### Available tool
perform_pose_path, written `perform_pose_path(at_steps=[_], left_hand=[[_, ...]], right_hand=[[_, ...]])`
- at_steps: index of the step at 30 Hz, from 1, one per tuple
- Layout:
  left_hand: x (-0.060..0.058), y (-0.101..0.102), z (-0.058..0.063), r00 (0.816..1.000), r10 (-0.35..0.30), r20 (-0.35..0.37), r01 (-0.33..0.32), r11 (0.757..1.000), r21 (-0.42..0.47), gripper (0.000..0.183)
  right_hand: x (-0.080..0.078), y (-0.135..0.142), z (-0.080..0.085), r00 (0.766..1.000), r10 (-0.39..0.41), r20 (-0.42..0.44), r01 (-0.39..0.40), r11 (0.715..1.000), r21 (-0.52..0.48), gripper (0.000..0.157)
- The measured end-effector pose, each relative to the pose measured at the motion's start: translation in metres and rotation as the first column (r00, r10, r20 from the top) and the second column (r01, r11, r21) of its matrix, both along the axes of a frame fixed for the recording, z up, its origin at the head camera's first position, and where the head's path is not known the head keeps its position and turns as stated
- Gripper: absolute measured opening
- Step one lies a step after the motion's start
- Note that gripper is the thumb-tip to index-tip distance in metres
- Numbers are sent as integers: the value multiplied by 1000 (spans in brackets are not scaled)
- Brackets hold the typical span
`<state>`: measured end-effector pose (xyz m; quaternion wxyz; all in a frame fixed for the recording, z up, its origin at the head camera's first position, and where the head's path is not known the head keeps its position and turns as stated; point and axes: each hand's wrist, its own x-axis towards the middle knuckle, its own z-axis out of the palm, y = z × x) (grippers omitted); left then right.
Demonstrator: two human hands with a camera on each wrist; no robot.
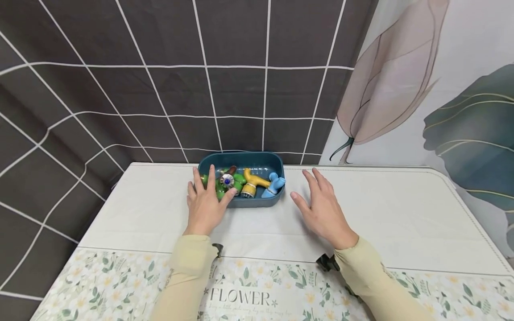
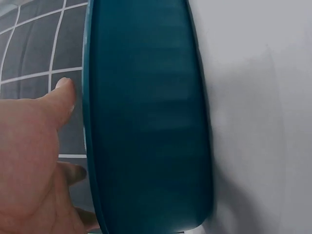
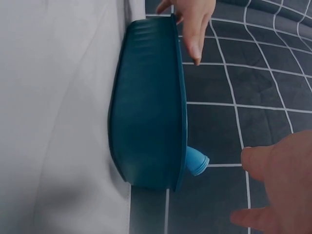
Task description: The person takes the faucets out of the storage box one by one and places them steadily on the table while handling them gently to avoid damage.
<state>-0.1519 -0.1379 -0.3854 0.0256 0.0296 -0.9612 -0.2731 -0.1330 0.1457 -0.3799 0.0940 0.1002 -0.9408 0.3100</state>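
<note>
A dark teal plastic bin (image 1: 257, 203) stands against the back of the table. Inside lie a yellow tap-shaped piece (image 1: 253, 179), a light blue one (image 1: 274, 185) and several green pieces (image 1: 238, 179), with a silver knob with a blue centre (image 1: 227, 180) among them. My left hand (image 1: 204, 209), fingers spread, reaches over the bin's left end, partly covering the green pieces. Off the bin's right end, my right hand (image 1: 323, 211) hovers apart from it, fingers loosely extended and holding nothing. In the right wrist view the blue piece's spout (image 3: 197, 161) sticks out past the rim.
A white cloth (image 1: 385, 209) covers the table, with a floral printed strip (image 1: 120, 281) along the front. Directly behind the bin rises a dark curtain with white grid lines (image 1: 237, 93). A leaf-patterned curtain (image 1: 393, 89) hangs at the right.
</note>
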Motion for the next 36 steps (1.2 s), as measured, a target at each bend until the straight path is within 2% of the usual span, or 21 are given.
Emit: perform_pose_path(at_steps=[14,20,25,36], left_hand=[[-1,-4,-4,1000,3,-24,-2,1000,24,88],[-2,-6,-5,1000,0,8,0,999,46,92],[-2,-6,-5,999,5,35,-7,998,58,93],[-2,-9,-3,1000,0,29,-2,998,58,100]], right_hand=[[-11,-23,11,996,84,-27,-85,996,-40,59],[-16,-31,14,994,105,-38,-107,993,-41,59],[-20,-35,14,992,117,-39,-119,992,-39,58],[-26,-42,9,985,166,-51,-168,985,-32,54]])
